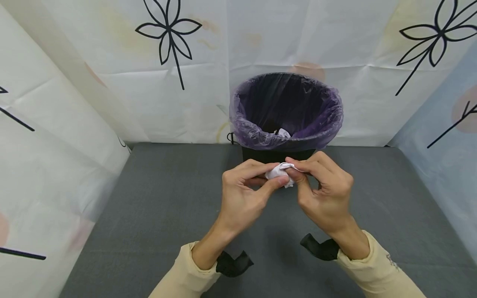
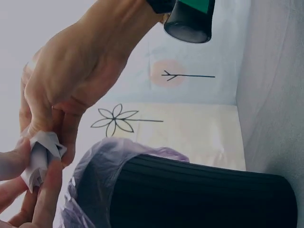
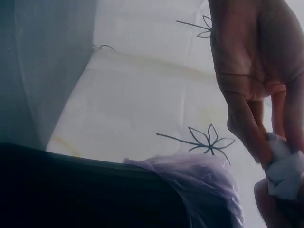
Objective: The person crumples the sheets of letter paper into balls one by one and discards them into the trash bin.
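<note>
Between both hands, just in front of the bin, is a crumpled piece of white paper (image 1: 277,171). My left hand (image 1: 244,194) pinches its left side between thumb and fingers. On the other side, my right hand (image 1: 326,192) pinches its upper right edge with thumb and forefinger. In the left wrist view the paper (image 2: 42,159) looks folded and creased. The right wrist view shows part of the paper (image 3: 285,173) at the right edge, partly covered by fingers. Behind the hands stands a dark bin (image 1: 277,155) lined with a purple plastic bag (image 1: 257,136).
Inside the bin lie some white paper scraps (image 1: 283,133). The bin stands on a dark grey table (image 1: 167,207), against a white cloth backdrop (image 1: 112,103) with flower drawings. Dark straps (image 1: 234,264) hang at the wrists.
</note>
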{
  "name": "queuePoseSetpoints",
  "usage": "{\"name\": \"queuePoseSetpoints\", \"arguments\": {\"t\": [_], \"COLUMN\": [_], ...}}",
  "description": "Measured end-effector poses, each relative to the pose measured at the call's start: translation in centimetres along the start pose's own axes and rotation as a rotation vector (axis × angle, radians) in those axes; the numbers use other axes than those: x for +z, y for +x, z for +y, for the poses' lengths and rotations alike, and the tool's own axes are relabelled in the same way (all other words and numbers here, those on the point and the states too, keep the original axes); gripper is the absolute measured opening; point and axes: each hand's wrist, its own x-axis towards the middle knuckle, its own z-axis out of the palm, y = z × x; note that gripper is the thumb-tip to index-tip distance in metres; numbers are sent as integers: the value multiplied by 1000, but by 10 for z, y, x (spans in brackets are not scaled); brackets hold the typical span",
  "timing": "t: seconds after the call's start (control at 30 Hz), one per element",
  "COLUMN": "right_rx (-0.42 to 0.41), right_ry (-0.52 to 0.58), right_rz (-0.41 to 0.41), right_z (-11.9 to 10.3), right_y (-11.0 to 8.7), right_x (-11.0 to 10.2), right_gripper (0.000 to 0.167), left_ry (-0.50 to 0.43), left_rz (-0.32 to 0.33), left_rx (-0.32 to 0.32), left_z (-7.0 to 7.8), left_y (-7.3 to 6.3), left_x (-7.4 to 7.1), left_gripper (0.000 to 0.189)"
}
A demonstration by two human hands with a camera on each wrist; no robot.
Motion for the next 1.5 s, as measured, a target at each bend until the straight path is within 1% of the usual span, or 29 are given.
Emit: {"name": "queuePoseSetpoints", "arguments": {"t": [0.07, 0.13, 0.2, 0.23, 0.27, 0.37, 0.4, 0.47, 0.57, 0.63, 0.7, 0.77, 0.87, 0.97, 1.03, 1.1, 1.2, 1.37, 1.5], "right_rx": [37, 120, 235, 284, 319, 417, 445, 528, 657, 707, 728, 735, 736, 744, 734, 714, 675, 619, 568], "right_ry": [130, 311, 556, 668, 751, 910, 917, 891, 887, 909, 928, 930, 928, 969, 1011, 1051, 1076, 1059, 1023], "right_rz": [-67, -165, -272, -321, -363, -470, -501, -561, -613, -635, -641, -644, -651, -660, -659, -648, -621, -588, -546], "right_z": [2, 5, 9, 11, 13, 19, 21, 22, 25, 26, 27, 27, 29, 31, 32, 32, 30, 23, 19], "right_y": [2, 5, 7, 8, 9, 11, 12, 12, 12, 11, 11, 11, 11, 10, 9, 8, 8, 10, 11], "right_x": [-4, -11, -20, -23, -26, -32, -33, -37, -42, -43, -42, -42, -40, -37, -34, -32, -28, -23, -19], "right_gripper": [33, 29, 25, 24, 26, 28, 27, 25, 26, 33, 37, 39, 36, 37, 36, 33, 24, 10, 4], "left_ry": [-39, -91, -134, -139, -143, -108, -85, -49, -3, 27, 61, 90, 100, 87, 94, 107, 124, 109, 91], "left_rz": [-16, -44, -88, -113, -140, -208, -221, -233, -227, -212, -194, -178, -171, -173, -167, -161, -148, -124, -108], "left_rx": [-12, -17, 1, 19, 40, 134, 165, 221, 285, 316, 331, 334, 327, 325, 324, 318, 308, 289, 263], "left_z": [-1, -3, -4, -5, -5, -4, -4, -3, -2, -2, -2, -2, -4, -5, -5, -5, -4, -3, -4], "left_y": [1, 2, 4, 5, 6, 9, 9, 11, 12, 12, 13, 13, 14, 13, 13, 13, 14, 14, 14], "left_x": [-3, -6, -10, -12, -14, -17, -18, -19, -20, -21, -21, -21, -22, -23, -23, -22, -22, -20, -18], "left_gripper": [26, 28, 31, 32, 33, 35, 35, 36, 37, 37, 36, 36, 36, 37, 37, 36, 34, 31, 29]}}
